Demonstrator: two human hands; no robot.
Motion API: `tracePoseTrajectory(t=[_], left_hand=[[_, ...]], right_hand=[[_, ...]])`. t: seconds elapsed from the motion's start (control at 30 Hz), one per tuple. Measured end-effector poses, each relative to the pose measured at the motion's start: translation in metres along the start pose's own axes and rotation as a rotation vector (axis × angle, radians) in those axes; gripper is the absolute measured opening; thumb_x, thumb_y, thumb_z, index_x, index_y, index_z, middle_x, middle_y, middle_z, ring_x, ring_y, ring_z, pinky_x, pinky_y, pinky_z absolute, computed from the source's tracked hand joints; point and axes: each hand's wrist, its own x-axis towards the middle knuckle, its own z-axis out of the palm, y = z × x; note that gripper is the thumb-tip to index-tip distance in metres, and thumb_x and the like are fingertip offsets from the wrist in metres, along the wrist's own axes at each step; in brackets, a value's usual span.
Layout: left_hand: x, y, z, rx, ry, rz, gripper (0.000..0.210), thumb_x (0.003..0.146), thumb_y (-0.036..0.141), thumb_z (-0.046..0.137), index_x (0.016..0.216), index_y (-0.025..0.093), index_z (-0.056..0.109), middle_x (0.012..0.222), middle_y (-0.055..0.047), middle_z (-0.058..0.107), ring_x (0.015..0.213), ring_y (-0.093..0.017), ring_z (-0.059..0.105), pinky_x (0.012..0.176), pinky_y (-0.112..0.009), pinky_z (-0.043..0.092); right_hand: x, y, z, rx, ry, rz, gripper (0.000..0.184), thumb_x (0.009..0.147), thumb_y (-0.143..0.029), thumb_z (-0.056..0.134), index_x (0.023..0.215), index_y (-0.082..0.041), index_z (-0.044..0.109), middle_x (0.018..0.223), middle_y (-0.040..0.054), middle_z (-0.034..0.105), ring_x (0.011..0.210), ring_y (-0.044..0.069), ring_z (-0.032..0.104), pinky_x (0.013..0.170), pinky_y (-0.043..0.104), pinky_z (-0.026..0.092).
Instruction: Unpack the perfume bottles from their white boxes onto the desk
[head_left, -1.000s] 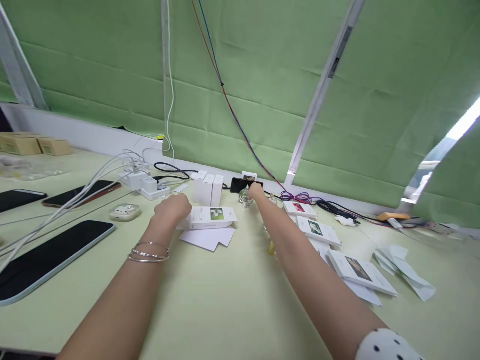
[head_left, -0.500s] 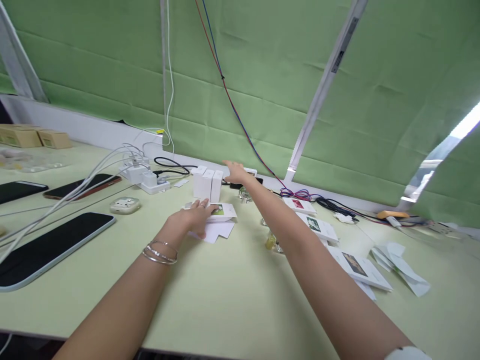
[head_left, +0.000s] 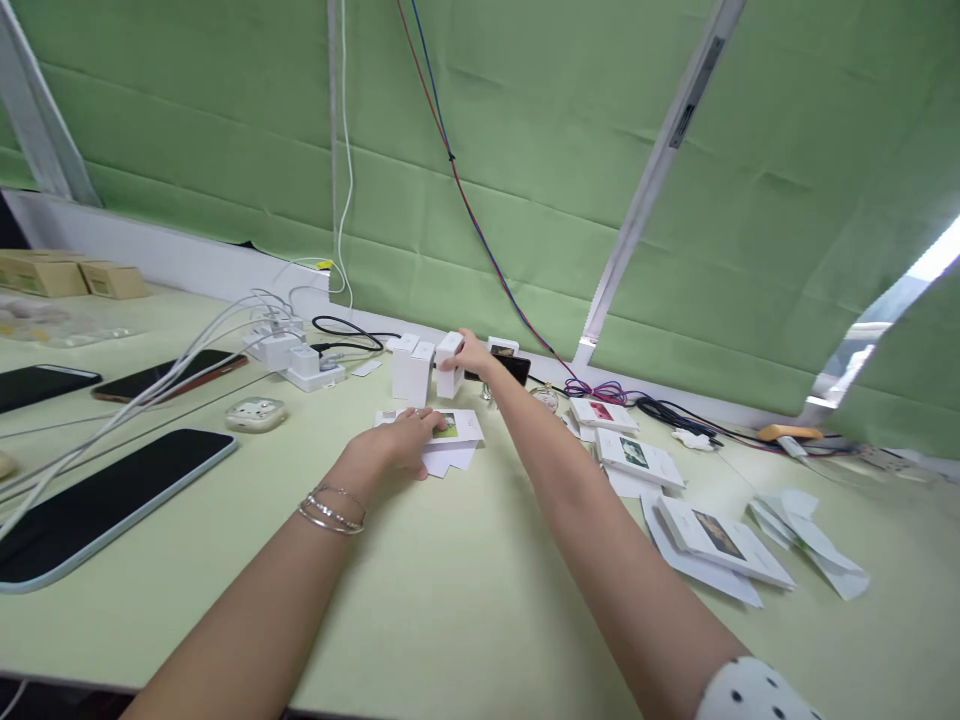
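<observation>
My right hand [head_left: 470, 355] is closed around a small upright white box [head_left: 448, 370], thumb and fingers on its sides. Just left of it stand other small white boxes [head_left: 411, 368]. My left hand [head_left: 407, 438], with bracelets at the wrist, grips the left part of a flat white box [head_left: 466, 425] that has a green picture on its face. White paper [head_left: 450, 458] lies under that box. Part of the flat box is hidden by my left fingers.
Flat picture boxes [head_left: 641, 458] and crumpled paper [head_left: 814, 540] lie at the right. Left are phones [head_left: 112, 500], an earphone case [head_left: 256, 413] and a power strip [head_left: 313, 375] with white cables. A black device [head_left: 514, 368] stands behind my right hand. Coiled cables run along the wall.
My right hand has come down onto the rightmost small white box and taken hold of it, parting it slightly from the others. My left hand stays at the flat box.
</observation>
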Motion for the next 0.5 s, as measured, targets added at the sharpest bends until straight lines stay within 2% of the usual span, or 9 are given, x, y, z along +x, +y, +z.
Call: tracePoseTrajectory(t=[0.13,0.2,0.27,0.37,0.43,0.5], left_hand=[[0.008,-0.001,0.003,0.04,0.025,0.011,0.061,0.059,0.021,0.066,0.118,0.026,0.048,0.124,-0.009,0.053,0.118,-0.031,0.047,0.093,-0.044,0.039],[0.01,0.001,0.002,0.046,0.068,0.012,0.055,0.061,0.029,0.066,0.113,0.025,0.05,0.118,-0.009,0.057,0.116,-0.032,0.048,0.095,-0.047,0.037],[0.012,0.003,0.0,0.036,0.112,0.024,0.049,0.066,0.041,0.063,0.11,0.022,0.05,0.116,-0.011,0.057,0.115,-0.033,0.049,0.095,-0.046,0.037],[0.015,0.003,0.0,0.063,0.181,0.056,0.048,0.075,0.046,0.053,0.114,0.017,0.049,0.123,-0.015,0.054,0.119,-0.033,0.046,0.093,-0.045,0.038],[0.02,-0.001,0.003,0.1,0.197,0.056,0.046,0.082,0.035,0.044,0.123,0.016,0.044,0.13,-0.016,0.05,0.125,-0.032,0.042,0.096,-0.046,0.036],[0.025,-0.006,0.008,0.118,0.173,0.031,0.049,0.087,0.023,0.032,0.135,0.02,0.036,0.141,-0.013,0.042,0.133,-0.03,0.032,0.103,-0.05,0.029]], right_hand=[[-0.025,-0.031,-0.055,-0.005,0.157,-0.063,0.096,0.056,-0.023,0.075,0.136,-0.013,0.023,0.127,0.0116,0.049,0.113,0.022,0.05,0.099,0.035,0.04],[-0.058,-0.046,-0.079,-0.026,0.191,-0.138,0.095,0.052,-0.025,0.077,0.133,-0.013,0.028,0.122,0.0113,0.051,0.107,0.023,0.052,0.097,0.038,0.041],[-0.107,-0.055,-0.093,-0.045,0.203,-0.166,0.092,0.052,-0.03,0.078,0.13,-0.016,0.031,0.117,0.0095,0.053,0.105,0.023,0.053,0.095,0.041,0.042],[-0.19,-0.055,-0.096,-0.043,0.1,-0.156,0.092,0.05,-0.033,0.08,0.128,-0.017,0.034,0.115,0.0091,0.054,0.102,0.024,0.054,0.089,0.04,0.046],[-0.239,-0.048,-0.091,-0.004,0.001,-0.1,0.092,0.052,-0.037,0.08,0.13,-0.019,0.034,0.121,0.0101,0.051,0.104,0.024,0.054,0.087,0.04,0.047],[-0.274,-0.037,-0.084,0.033,-0.057,-0.044,0.095,0.054,-0.038,0.079,0.134,-0.022,0.031,0.13,0.0112,0.046,0.11,0.026,0.051,0.089,0.042,0.046]])
